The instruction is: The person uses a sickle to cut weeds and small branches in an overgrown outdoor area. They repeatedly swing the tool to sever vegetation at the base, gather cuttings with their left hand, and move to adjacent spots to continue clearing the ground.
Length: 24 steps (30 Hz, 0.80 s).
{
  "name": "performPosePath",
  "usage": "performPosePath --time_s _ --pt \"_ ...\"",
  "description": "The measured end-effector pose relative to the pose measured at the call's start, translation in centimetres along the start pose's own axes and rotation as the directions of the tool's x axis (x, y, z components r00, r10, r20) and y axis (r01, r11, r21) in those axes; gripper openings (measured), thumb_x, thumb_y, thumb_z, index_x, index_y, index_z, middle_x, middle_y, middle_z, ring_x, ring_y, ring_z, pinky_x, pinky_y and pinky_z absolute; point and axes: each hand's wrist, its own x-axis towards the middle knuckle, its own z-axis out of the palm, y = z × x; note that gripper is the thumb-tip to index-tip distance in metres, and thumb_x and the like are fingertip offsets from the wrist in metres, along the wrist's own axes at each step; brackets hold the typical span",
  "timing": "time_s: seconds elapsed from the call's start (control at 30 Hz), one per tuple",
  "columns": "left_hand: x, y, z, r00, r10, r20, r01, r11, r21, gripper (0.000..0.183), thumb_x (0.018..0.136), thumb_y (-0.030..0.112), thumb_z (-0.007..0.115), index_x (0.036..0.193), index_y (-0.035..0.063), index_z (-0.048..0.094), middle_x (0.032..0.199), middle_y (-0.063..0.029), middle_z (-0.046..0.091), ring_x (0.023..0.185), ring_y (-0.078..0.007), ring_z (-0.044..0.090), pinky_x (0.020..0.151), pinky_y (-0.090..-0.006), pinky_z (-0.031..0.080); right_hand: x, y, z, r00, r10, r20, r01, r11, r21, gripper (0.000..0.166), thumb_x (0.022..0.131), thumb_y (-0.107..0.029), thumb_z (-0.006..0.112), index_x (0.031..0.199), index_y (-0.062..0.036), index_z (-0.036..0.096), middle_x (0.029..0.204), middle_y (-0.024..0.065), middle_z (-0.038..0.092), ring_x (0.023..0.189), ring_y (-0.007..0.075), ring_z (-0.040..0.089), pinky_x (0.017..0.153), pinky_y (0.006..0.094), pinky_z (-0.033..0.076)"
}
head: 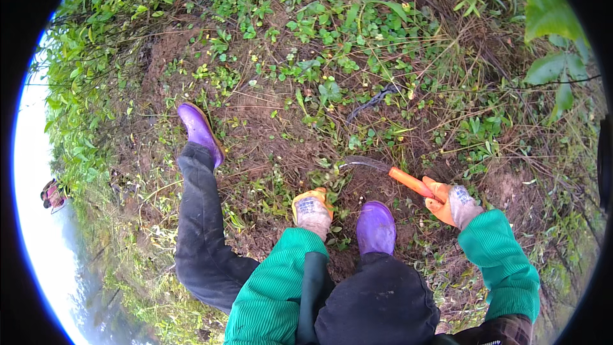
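Observation:
My right hand, in an orange and white work glove, grips the orange handle of a sickle. The curved metal blade points left, just above my purple boot. In a matching glove, my left hand is closed around a bunch of leafy weeds, whose leaves spread beside the blade's tip. The fingers of this hand are partly hidden by its back. Green corduroy sleeves cover both forearms.
One purple boot stands between my hands, the other farther left on muddy soil. Low weeds and dry stems cover the slope. Dark plastic lies ahead. A leafy branch hangs at upper right. Another person is far left.

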Motion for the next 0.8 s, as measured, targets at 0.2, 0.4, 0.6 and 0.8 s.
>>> performPosePath --time_s 0.2,0.4,0.6,0.8 --pt "0.8 -0.6 -3.9 0.905 -0.316 -0.286 0.309 0.948 -0.073 0.088 0.069 0.045 0.072 0.134 0.0004 0.033 0.12 -0.0204 0.048 0.115 -0.0332 0.047 0.1 -0.0396 0.037 0.4 -4.0 -1.9 0.975 -0.184 -0.123 0.183 0.983 -0.016 0.044 0.086 -0.019 0.057 0.128 -0.0052 0.051 0.105 0.0228 0.063 0.094 0.0357 0.064 0.077 0.0385 0.051" --pt "5.2 -6.2 -1.3 0.863 -0.5 0.078 0.491 0.792 -0.364 0.092 0.072 0.052 0.071 0.131 -0.0065 0.032 0.118 -0.0257 0.057 0.109 -0.0352 0.059 0.092 -0.0402 0.048 2.0 -8.6 -3.6 0.978 -0.21 -0.015 0.2 0.949 -0.245 0.033 0.085 -0.023 0.054 0.114 -0.01 0.048 0.081 0.022 0.061 0.076 0.0433 0.06 0.061 0.0524 0.045" --pt "6.2 -9.2 2.5 0.888 -0.435 0.151 0.457 0.794 -0.4 0.037 0.087 0.035 0.057 0.106 0.0033 0.06 0.1 -0.0191 0.065 0.098 -0.0384 0.06 0.085 -0.0425 0.049 9.3 -12.1 2.8 0.851 -0.394 -0.348 0.403 0.914 -0.048 0.051 0.083 -0.023 0.058 0.132 -0.0087 0.048 0.096 0.0249 0.063 0.086 0.0408 0.062 0.074 0.0437 0.05" --pt "2.1 -8.2 3.8 0.907 -0.42 0.017 0.395 0.84 -0.372 0.035 0.087 0.034 0.055 0.115 0.0123 0.06 0.116 -0.011 0.062 0.104 -0.0313 0.06 0.088 -0.0416 0.049 7.1 -11.2 -0.3 0.918 -0.387 -0.086 0.352 0.895 -0.273 0.041 0.085 -0.026 0.053 0.122 -0.0095 0.052 0.083 0.0231 0.063 0.08 0.0386 0.064 0.073 0.0468 0.049"
